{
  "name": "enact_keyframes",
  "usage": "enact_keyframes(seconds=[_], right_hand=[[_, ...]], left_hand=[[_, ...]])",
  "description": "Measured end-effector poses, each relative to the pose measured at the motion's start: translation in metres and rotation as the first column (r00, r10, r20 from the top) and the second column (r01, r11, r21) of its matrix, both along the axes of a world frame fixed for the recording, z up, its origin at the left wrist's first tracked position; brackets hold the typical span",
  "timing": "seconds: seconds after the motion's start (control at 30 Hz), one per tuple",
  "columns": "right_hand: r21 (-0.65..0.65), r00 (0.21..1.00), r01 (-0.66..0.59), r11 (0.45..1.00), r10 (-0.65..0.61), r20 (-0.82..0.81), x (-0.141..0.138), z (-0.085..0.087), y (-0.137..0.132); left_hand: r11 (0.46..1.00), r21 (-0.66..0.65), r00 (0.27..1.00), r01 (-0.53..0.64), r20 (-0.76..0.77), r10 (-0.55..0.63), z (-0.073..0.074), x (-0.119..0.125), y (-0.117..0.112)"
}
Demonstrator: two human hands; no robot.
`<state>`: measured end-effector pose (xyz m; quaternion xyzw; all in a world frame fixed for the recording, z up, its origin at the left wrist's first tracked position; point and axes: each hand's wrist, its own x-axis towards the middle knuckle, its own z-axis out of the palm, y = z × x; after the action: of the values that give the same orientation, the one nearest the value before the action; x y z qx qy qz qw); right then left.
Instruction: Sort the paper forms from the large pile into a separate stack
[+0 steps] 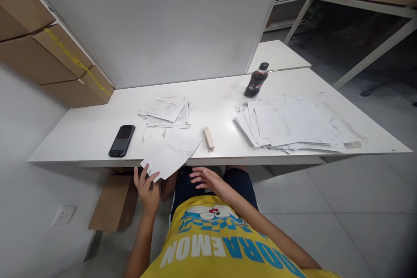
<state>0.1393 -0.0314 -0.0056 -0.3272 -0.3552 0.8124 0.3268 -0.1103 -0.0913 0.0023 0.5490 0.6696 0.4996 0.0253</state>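
Observation:
A white sheet of paper (169, 154) lies partly on the table and juts over its front edge. At its near left corner, my left hand (148, 189) grips it with the fingers over the border; the thumb's hold is not clear. My right hand (208, 180) hovers over my lap, fingers stretched out and holding nothing, a little right of the sheet. A cream stapler (209, 138) rests on the table just right of the sheet. Behind the sheet sits a small stack of printed papers (166, 110).
A black phone (121, 140) lies at the left of the white table (215, 95). To the right are a large spread pile of papers (289, 121) and a dark cola bottle (256, 80). A whiteboard (169, 21) stands behind; cardboard boxes (65, 65) fill the left corner.

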Motion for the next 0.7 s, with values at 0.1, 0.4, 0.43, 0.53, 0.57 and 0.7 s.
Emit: enact_keyframes(seconds=[0.1, 0.4, 0.43, 0.53, 0.57, 0.7], right_hand=[[-0.058, 0.985, 0.035, 0.998, -0.045, -0.168, -0.009, 0.015, 0.011], [-0.126, 0.981, 0.187, 0.974, -0.192, -0.034, -0.008, 0.03, 0.022], [-0.125, 0.974, 0.223, 0.967, -0.224, 0.005, -0.006, 0.03, 0.021], [-0.098, 0.945, 0.322, 0.942, -0.313, 0.089, -0.002, 0.028, 0.016], [-0.085, 0.935, 0.346, 0.934, -0.336, 0.111, -0.001, 0.027, 0.013], [-0.059, 0.93, 0.353, 0.934, -0.344, 0.126, 0.014, 0.022, 0.0]], left_hand=[[0.998, -0.057, 0.932, 0.029, 0.363, -0.006, -0.013, 0.007, -0.023], [0.975, 0.011, 0.628, 0.22, 0.764, -0.15, -0.008, 0.003, -0.036], [0.977, 0.022, 0.602, 0.211, 0.785, -0.147, -0.002, 0.003, -0.033], [0.993, 0.039, 0.387, 0.111, 0.919, -0.079, 0.015, 0.009, -0.02], [0.997, 0.011, 0.269, 0.081, 0.963, -0.033, 0.018, 0.013, -0.016], [0.965, -0.217, -0.039, 0.146, 0.974, 0.225, 0.019, 0.041, -0.003]])
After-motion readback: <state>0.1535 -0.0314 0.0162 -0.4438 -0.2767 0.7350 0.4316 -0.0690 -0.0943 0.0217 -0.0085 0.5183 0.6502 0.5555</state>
